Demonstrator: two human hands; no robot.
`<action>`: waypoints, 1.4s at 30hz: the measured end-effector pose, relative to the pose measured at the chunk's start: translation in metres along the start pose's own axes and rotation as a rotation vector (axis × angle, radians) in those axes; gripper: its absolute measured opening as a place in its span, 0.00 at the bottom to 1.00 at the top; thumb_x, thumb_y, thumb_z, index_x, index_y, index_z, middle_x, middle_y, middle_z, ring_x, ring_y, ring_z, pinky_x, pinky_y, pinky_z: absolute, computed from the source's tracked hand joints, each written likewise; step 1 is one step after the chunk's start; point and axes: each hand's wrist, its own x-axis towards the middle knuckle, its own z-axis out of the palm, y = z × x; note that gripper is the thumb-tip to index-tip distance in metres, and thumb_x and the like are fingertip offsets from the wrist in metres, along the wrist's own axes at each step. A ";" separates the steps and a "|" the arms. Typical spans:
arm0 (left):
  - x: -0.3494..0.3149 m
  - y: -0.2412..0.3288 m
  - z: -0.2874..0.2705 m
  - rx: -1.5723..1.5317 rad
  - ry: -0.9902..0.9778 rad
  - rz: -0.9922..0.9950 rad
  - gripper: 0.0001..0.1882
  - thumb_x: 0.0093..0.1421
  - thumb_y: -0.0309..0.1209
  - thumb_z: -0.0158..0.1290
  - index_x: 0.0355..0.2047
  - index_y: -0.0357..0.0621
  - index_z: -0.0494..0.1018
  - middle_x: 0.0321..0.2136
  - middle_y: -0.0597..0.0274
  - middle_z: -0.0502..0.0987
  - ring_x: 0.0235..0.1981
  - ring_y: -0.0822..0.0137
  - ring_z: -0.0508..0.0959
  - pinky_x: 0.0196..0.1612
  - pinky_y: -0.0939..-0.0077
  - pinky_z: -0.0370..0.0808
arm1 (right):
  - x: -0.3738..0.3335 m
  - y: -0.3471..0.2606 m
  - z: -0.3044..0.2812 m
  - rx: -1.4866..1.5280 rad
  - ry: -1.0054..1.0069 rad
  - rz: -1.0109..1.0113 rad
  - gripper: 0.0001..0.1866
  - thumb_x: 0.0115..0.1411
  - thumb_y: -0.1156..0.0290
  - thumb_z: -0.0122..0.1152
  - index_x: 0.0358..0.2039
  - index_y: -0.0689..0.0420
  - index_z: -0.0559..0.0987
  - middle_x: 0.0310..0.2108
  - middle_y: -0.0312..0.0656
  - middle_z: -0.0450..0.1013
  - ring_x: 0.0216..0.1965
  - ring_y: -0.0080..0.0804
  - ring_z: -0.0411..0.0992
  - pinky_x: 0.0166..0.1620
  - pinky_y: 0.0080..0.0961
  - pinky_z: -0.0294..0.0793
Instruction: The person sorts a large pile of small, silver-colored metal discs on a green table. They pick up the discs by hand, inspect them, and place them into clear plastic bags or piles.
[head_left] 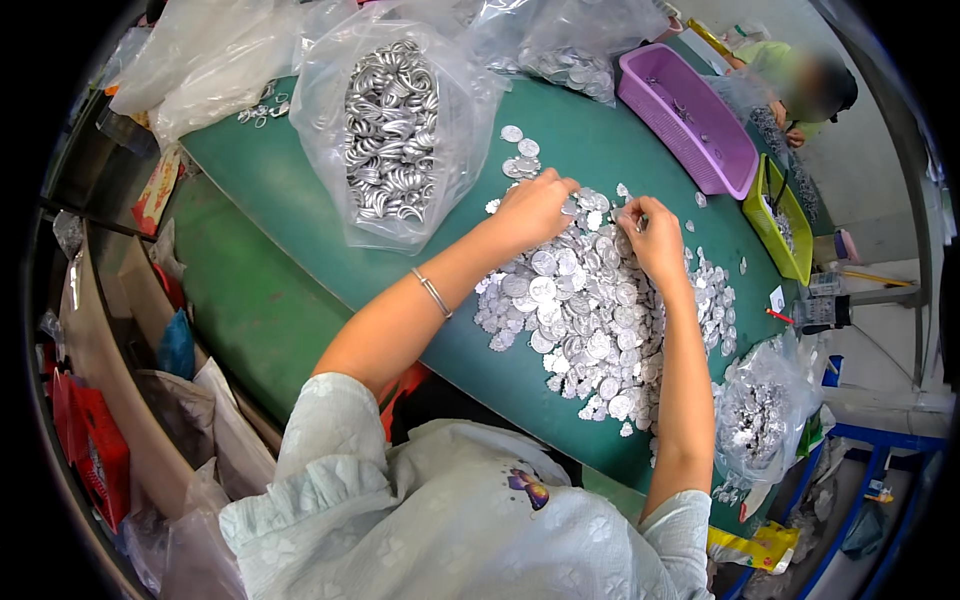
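A broad heap of small silver, coin-like metal discs (590, 310) is spread over the green tabletop (460, 365) in front of me. At the heap's far left edge is my left hand (537, 210), its fingers bent and pressed together; whatever they grip is hidden. My right hand (650, 235) hovers at the far right part of the heap. Its thumb and fingertips are pinched, with a small silver piece seeming to show there, too small to name. Several loose discs (521, 160) lie just beyond my left hand.
A clear bag of silver rings (390, 130) stands to the left. Far right are a purple basket (690, 120) and a lime-green basket (785, 225), with another person (800, 85) behind. A bag of silver pieces (755, 415) sits at the right edge.
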 end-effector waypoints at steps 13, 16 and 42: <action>0.000 0.004 -0.004 0.030 -0.026 -0.028 0.19 0.48 0.33 0.60 0.41 0.41 0.75 0.42 0.51 0.72 0.42 0.50 0.75 0.46 0.62 0.73 | 0.018 -0.018 0.032 0.019 -0.010 -0.226 0.14 0.52 0.74 0.60 0.42 0.51 0.78 0.44 0.39 0.74 0.42 0.44 0.73 0.43 0.36 0.72; 0.000 0.010 -0.010 0.076 -0.037 -0.007 0.21 0.49 0.33 0.60 0.45 0.41 0.74 0.43 0.52 0.72 0.41 0.50 0.76 0.45 0.60 0.73 | 0.019 -0.009 0.029 -0.023 0.057 -0.158 0.11 0.52 0.75 0.59 0.37 0.53 0.80 0.40 0.40 0.76 0.38 0.46 0.74 0.39 0.36 0.73; 0.011 -0.014 -0.043 -1.437 0.439 -0.238 0.10 0.61 0.24 0.51 0.43 0.38 0.70 0.35 0.60 0.74 0.29 0.75 0.73 0.25 0.85 0.67 | 0.032 -0.066 0.057 0.109 -0.014 -0.282 0.20 0.48 0.65 0.67 0.42 0.55 0.75 0.44 0.42 0.72 0.40 0.46 0.73 0.41 0.38 0.72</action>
